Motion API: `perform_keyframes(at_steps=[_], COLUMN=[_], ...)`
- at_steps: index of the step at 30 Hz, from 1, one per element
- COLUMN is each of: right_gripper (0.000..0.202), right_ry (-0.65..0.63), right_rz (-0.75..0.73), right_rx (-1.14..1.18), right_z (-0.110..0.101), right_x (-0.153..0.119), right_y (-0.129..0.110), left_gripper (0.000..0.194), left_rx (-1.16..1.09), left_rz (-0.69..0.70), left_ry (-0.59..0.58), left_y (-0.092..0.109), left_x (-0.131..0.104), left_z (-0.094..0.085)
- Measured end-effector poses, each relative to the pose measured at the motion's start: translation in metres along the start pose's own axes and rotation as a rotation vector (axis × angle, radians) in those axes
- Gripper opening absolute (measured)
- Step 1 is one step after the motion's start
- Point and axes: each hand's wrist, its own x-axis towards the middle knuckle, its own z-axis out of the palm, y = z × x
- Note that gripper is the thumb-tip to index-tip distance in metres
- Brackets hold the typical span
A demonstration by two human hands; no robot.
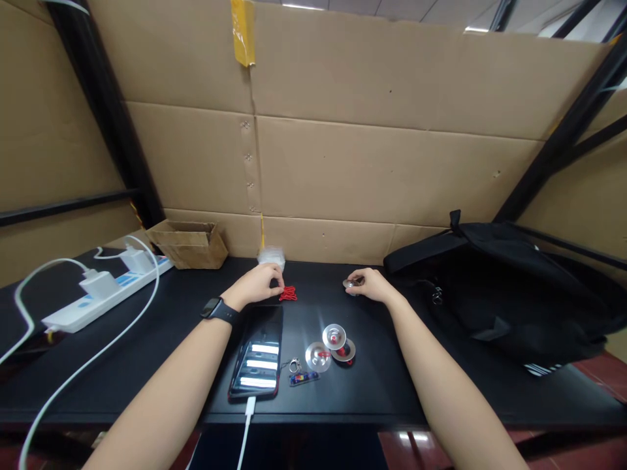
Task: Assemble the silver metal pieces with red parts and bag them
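My left hand [258,284], with a dark watch on its wrist, has its thumb and fingers pinched at the edge of a bundle of red cord [289,294]. To the right, my right hand [371,284] grips a small round metal disc [350,285] between thumb and fingers, low over the black table; its shape is partly hidden. Nearer to me lie several shiny metal discs [334,337] shaped like finger cymbals, with red cord at their centres. Two of them overlap. Beside these are a keychain [304,378] with a metal ring and a phone [258,352] plugged into a white cable.
At the left, a white power strip [105,297] holds two plugs with cables. A brown cardboard box [190,244] and a clear plastic item [271,257] stand along the cardboard wall [333,163]. A black bag [509,287] covers the right side of the table [372,391].
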Motion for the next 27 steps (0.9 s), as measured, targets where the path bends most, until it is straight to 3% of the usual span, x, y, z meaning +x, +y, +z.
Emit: perform_keyframes(at_steps=[4, 6, 10, 14, 19, 21, 24, 27], right_gripper=[0.033, 0.032, 0.031, 0.033, 0.038, 0.038, 0.05, 0.071], right_ry=[-0.006, -0.005, -0.02, -0.027, 0.072, -0.057, -0.523, -0.661], right_rz=[0.029, 0.045, 0.027, 0.003, -0.132, -0.24, -0.271, -0.273], right_rx=[-0.006, -0.014, -0.027, -0.061, -0.127, -0.037, 0.153, 0.104], right_z=[-0.002, -0.003, -0.005, -0.005, -0.01, -0.012, -0.012, -0.004], right_x=[-0.001, -0.001, -0.002, -0.003, -0.009, -0.016, -0.028, -0.037], right_y=[0.001, 0.001, 0.0, -0.003, -0.03, -0.047, -0.074, -0.095], left_gripper=[0.018, 0.032, 0.058, 0.062, 0.056, 0.052, 0.051, 0.053], left_rx=[0.09, 0.126, 0.13, 0.151, 0.168, 0.172, 0.169, 0.163], left_rz=[-0.103, -0.191, -0.36, -0.401, -0.412, -0.421, -0.426, -0.434], left_ry=[-0.014, -0.052, -0.277, -0.416, -0.404, -0.405, -0.407, -0.419], left_y=[0.009, 0.018, 0.041, 0.061, 0.066, 0.064, 0.064, 0.067], left_x=[-0.003, -0.007, -0.015, -0.017, -0.014, -0.014, -0.013, -0.012], left_z=[-0.008, -0.013, -0.024, -0.025, -0.013, -0.009, -0.005, -0.006])
